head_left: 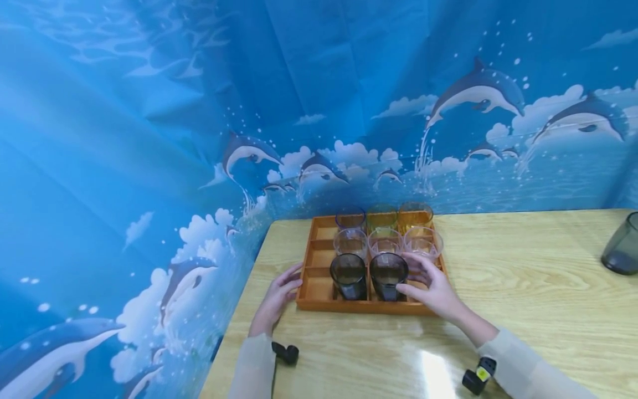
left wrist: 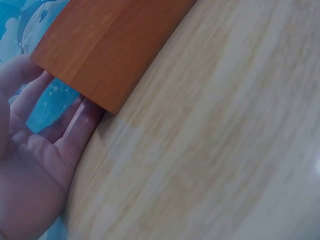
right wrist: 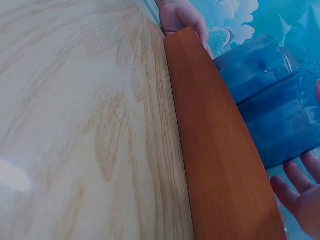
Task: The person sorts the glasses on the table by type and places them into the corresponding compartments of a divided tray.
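Observation:
A brown wooden tray (head_left: 319, 305) with compartments stands on the table. My left hand (head_left: 277, 296) rests against its left side, fingers fairly straight; the left wrist view shows that hand (left wrist: 37, 160) at the tray's corner (left wrist: 100, 65). Two dark grey drinking glasses stand in the front row, a left one (head_left: 349, 280) and a right one (head_left: 387, 280). My right hand (head_left: 432, 288) holds the right glass from its right side, thumb in front and fingers behind. In the right wrist view, fingertips (right wrist: 285, 192) meet that glass (right wrist: 280, 125); part of the hand is cut off.
Clear glasses (head_left: 351, 244) fill part of the middle row. Behind them stand a blue-rimmed glass (head_left: 350, 217), a greenish glass (head_left: 382, 216) and an amber glass (head_left: 415, 216). Another dark glass (head_left: 620, 249) stands at the far right. A dolphin-print curtain (head_left: 324, 111) hangs behind the table (head_left: 523, 277).

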A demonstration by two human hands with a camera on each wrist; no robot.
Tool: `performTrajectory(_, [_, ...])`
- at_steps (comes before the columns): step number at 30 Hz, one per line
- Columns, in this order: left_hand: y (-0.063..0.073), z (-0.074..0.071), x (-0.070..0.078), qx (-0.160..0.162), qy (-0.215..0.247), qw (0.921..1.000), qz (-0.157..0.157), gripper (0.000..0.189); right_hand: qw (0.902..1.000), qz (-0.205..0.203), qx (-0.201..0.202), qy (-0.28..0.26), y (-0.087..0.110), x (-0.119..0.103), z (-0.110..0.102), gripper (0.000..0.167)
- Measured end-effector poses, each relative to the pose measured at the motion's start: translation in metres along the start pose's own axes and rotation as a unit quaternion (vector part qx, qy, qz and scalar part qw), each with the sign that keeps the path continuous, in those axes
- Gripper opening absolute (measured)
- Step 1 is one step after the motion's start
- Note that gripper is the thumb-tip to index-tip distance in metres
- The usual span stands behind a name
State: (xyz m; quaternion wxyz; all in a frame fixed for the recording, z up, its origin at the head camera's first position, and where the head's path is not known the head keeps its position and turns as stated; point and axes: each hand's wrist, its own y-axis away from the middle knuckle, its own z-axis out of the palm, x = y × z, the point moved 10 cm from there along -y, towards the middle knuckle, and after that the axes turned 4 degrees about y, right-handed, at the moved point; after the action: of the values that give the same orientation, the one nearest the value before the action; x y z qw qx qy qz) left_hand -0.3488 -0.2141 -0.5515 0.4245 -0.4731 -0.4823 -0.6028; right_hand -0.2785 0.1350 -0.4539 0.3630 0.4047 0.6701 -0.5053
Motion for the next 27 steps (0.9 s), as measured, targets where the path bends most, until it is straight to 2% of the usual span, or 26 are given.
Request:
performTrajectory(5, [0.0,-0.001,-0.001,-0.001,0.001,1.0,0.001,0.049,0.999,-0.038,0.005,-0.02,0.004,-0.007,-0.011,0.059])
performTrajectory(14, [0.001,-0.003,-0.001,0.009,0.004,1.0,0.0,0.049,0.9998,-0.018,0.011,-0.006,0.014,-0.004,-0.034,0.044])
performTrajectory(22, [0.0,-0.001,-0.002,0.004,-0.003,1.0,0.005,0.048,0.9981,0.019,0.046,0.036,0.026,0.007,-0.064,0.039])
performTrajectory(27, [0.0,0.0,0.0,-0.002,-0.01,0.9999,0.014,0.049,0.9951,0.013,0.073,0.065,0.034,0.01,-0.086,0.038])
